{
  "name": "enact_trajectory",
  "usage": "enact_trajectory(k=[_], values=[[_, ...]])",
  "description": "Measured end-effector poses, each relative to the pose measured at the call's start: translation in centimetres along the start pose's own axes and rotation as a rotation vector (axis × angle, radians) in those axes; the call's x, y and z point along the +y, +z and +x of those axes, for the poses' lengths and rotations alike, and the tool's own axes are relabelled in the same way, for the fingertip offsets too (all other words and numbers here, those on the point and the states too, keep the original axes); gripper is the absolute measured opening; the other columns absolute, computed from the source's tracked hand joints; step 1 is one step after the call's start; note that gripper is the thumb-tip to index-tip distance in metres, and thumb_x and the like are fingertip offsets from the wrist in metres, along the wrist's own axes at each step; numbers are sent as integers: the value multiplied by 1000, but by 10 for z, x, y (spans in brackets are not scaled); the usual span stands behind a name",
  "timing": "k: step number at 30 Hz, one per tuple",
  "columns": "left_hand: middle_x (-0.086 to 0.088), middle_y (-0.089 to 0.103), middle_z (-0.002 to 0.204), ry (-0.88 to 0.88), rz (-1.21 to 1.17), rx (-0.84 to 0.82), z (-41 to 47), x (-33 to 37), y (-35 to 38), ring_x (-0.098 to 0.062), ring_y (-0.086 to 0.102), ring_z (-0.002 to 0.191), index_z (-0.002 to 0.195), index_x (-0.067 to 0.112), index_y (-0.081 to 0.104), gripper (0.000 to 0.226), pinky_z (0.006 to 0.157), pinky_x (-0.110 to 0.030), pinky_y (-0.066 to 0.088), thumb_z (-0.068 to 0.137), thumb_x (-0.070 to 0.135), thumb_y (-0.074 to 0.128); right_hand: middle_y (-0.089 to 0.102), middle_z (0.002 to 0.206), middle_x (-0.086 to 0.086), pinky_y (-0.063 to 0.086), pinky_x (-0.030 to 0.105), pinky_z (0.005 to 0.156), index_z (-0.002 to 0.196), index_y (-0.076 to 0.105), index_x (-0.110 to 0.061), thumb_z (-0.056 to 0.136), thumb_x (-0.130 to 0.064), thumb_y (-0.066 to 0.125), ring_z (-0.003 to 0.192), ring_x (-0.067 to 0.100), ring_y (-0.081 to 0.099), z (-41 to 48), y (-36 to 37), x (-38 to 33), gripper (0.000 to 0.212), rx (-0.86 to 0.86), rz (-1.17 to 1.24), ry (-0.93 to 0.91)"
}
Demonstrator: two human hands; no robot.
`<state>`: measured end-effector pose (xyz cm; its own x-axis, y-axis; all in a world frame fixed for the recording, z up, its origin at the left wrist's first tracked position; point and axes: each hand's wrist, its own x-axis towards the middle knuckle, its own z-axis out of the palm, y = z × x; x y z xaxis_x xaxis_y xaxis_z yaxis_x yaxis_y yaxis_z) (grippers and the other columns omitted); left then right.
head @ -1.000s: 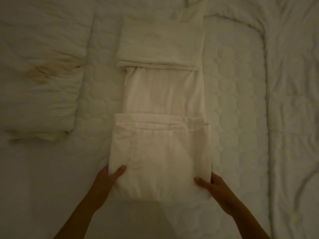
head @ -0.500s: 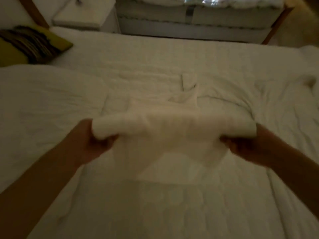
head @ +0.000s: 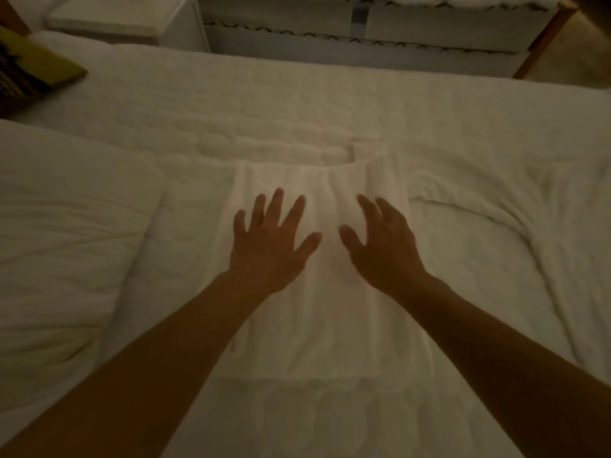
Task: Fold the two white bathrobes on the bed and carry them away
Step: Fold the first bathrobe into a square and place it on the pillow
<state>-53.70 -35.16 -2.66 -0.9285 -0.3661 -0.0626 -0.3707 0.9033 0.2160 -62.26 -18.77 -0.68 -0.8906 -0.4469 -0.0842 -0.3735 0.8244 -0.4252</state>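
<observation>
A white bathrobe (head: 330, 332) lies folded into a thick rectangle in the middle of the bed (head: 297, 104). A strip of it pokes out past the far edge. My left hand (head: 269, 246) rests flat on the robe's far half, fingers spread. Beside it my right hand (head: 380, 249) lies flat on the same fold, fingers apart. Neither hand grips anything. I cannot make out a second bathrobe in this dim light.
A bunched white duvet (head: 59, 242) lies at the left, and more rumpled bedding (head: 529, 233) at the right. A yellow and dark patterned cushion (head: 29, 74) sits at the far left corner. A white nightstand (head: 125, 18) and another bed (head: 363, 31) stand beyond.
Both hands lifted the near end of the robe, folded it over onto the far end, let go, and now lie flat on top. The camera tilted up.
</observation>
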Motion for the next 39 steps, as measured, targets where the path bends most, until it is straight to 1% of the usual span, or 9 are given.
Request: enact_trajectory(k=[4,7,12,15,18,25,30,34,39], values=[[7,-10,168,-52,87,-59,5,-38,46,-26,-7,155,151,57,-9,71,121,-61,2,87,81,11,-7,168,3,-4,57,122,153,0,-53,92,-77,22,154,23,-7,33,39,33,69,-69,-199,-41],[12,-14,167,-92,23,-33,1,-58,66,-23,-10,155,148,61,-12,71,120,-62,5,84,83,12,8,168,3,4,60,121,150,-7,-57,86,-84,18,154,25,4,35,54,90,74,-140,-3,262],[3,-12,168,-121,-228,-14,17,-65,56,-20,-4,155,151,57,9,89,121,-54,12,70,87,27,27,162,8,18,57,119,155,-2,-46,89,-80,26,149,30,23,36,52,85,79,-49,51,308],[-14,18,165,-432,-572,100,7,-85,39,-30,23,150,155,32,29,113,121,-44,27,59,83,61,43,151,15,32,47,111,155,10,-41,87,-75,46,136,37,42,12,37,70,84,37,268,357],[-8,64,127,-680,-653,-76,-25,-96,25,-29,63,112,134,18,57,99,92,-41,53,58,79,74,59,133,6,45,36,94,146,40,-20,70,-75,70,116,30,58,-29,27,67,98,-54,513,578],[-3,79,96,-735,-1179,-265,-57,-94,-4,-28,75,91,107,15,69,56,77,-43,62,63,45,89,76,99,7,60,42,68,105,68,-17,70,-44,84,88,30,72,-57,-2,55,47,-297,985,730],[-13,78,96,-726,-1226,-301,-67,-101,-80,-24,75,71,108,5,73,38,57,-35,61,80,29,80,74,105,12,56,41,68,117,65,-18,78,-39,78,95,35,70,-79,-47,6,46,-337,1023,712],[-15,78,95,-749,-1102,-432,-92,-142,-190,-32,74,87,109,7,72,40,69,-38,60,83,38,75,74,103,19,55,44,71,117,64,-12,81,-44,73,93,40,70,-93,-99,-79,49,-433,965,649],[2,65,91,-747,-917,-305,-141,-219,-345,-16,58,77,124,18,61,40,60,-29,42,91,40,66,74,72,21,51,41,65,101,68,-4,90,-38,63,52,34,70,-102,-150,-243,35,-622,957,501]])
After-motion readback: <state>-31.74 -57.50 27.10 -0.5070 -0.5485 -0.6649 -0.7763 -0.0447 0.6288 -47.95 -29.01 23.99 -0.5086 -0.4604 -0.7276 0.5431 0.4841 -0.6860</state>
